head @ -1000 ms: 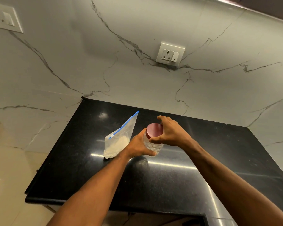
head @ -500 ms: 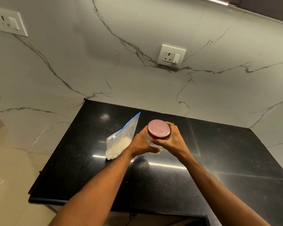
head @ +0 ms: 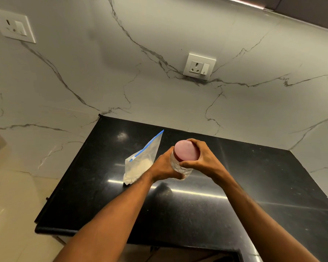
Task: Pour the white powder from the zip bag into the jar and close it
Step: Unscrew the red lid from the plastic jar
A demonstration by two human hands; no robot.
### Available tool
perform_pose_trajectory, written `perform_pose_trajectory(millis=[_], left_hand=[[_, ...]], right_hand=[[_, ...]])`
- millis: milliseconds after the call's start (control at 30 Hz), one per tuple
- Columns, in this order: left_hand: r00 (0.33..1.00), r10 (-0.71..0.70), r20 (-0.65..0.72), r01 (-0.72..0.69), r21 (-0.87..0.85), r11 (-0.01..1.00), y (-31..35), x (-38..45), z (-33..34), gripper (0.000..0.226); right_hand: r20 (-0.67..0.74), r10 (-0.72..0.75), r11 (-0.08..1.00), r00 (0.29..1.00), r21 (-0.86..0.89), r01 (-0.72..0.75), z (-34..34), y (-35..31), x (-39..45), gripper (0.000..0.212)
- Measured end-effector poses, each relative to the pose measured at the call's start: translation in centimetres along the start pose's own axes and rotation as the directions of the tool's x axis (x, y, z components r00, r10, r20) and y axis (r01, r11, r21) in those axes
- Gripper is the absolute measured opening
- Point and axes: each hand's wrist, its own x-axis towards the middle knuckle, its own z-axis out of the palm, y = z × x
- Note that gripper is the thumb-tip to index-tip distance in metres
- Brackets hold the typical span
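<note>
A clear plastic jar (head: 179, 167) with a dark red lid (head: 186, 152) is held above the black counter. My left hand (head: 164, 165) grips the jar's body from the left. My right hand (head: 201, 157) curls round the lid, thumb at the front and fingers over the far rim. A clear zip bag (head: 142, 161) with a blue seal strip leans on the counter just left of my left hand, with white powder settled in its lower part. The jar's contents are hidden by my hands.
The black counter (head: 197, 214) ends at a front edge near me and a left edge beside the beige floor (head: 11, 214). A marble wall rises behind it, with one socket (head: 199, 66) above the jar and another socket (head: 13, 25) at upper left.
The jar has tipped its lid more toward me and come slightly closer. My right hand has shifted round the lid, from covering its top to gripping its right side.
</note>
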Motion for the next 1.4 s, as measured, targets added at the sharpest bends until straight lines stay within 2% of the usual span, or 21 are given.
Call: perform_pose_trajectory(millis=[67, 133, 200, 300, 367, 500, 600, 700, 867, 967, 1167, 1400], left_hand=[[1.0, 0.007, -0.005, -0.007, -0.024, 1.0, 0.2, -0.1, 0.0, 0.09], [1.0, 0.021, 0.005, -0.021, -0.039, 0.999, 0.5, -0.1, 0.0, 0.094], [1.0, 0.021, 0.011, -0.021, -0.039, 0.999, 0.6, -0.2, 0.0, 0.094], [1.0, 0.022, -0.011, -0.022, 0.004, 1.0, 0.7, -0.2, -0.1, 0.091], [1.0, 0.019, -0.014, -0.019, 0.015, 1.0, 0.6, -0.3, -0.1, 0.09], [1.0, 0.013, -0.01, -0.013, 0.0, 1.0, 0.5, -0.5, -0.1, 0.091], [1.0, 0.01, -0.005, -0.01, -0.009, 1.0, 0.4, -0.5, -0.2, 0.095], [1.0, 0.006, 0.006, -0.005, -0.012, 1.0, 0.4, -0.5, -0.1, 0.096], [1.0, 0.005, 0.005, -0.005, 0.009, 1.0, 0.5, -0.2, -0.1, 0.094], [1.0, 0.008, 0.007, -0.008, 0.012, 1.0, 0.3, -0.1, -0.1, 0.092], [1.0, 0.012, 0.01, -0.012, -0.005, 1.0, 0.3, 0.3, -0.1, 0.091], [1.0, 0.017, -0.008, -0.017, 0.025, 1.0, 0.4, 0.9, 0.1, 0.094]], right_hand=[[0.087, -0.015, 1.0, 0.996, 0.017, 0.013, -0.7, -0.2, 0.2, 0.089], [0.104, -0.025, 0.999, 0.994, -0.017, 0.027, -0.9, -0.5, 0.3, 0.1], [0.026, -0.041, 0.99, 0.999, -0.133, 0.044, -0.7, -1.0, 0.1, 0.104], [-0.133, -0.096, 0.946, 0.987, -0.32, 0.049, -0.5, -1.4, -0.5, 0.098], [-0.133, -0.122, 0.927, 0.984, -0.369, 0.065, -0.5, -1.6, -0.5, 0.095], [-0.037, -0.14, 0.924, 0.989, -0.363, 0.117, -0.7, -1.9, -0.2, 0.087], [0.045, -0.127, 0.937, 0.991, -0.321, 0.135, -0.8, -2.3, -0.2, 0.093], [0.002, -0.097, 0.941, 0.995, -0.325, 0.093, -0.8, -2.8, -0.3, 0.104], [-0.07, -0.075, 0.889, 0.995, -0.457, 0.035, -0.6, -3.1, -0.3, 0.118], [-0.047, -0.059, 0.861, 0.997, -0.508, 0.027, -0.7, -3.0, 0.0, 0.115], [0.094, -0.093, 0.876, 0.991, -0.465, 0.127, -1.3, -3.1, 0.6, 0.107], [-0.016, -0.031, 0.826, 0.999, -0.563, 0.017, -1.1, -3.2, 1.1, 0.11]])
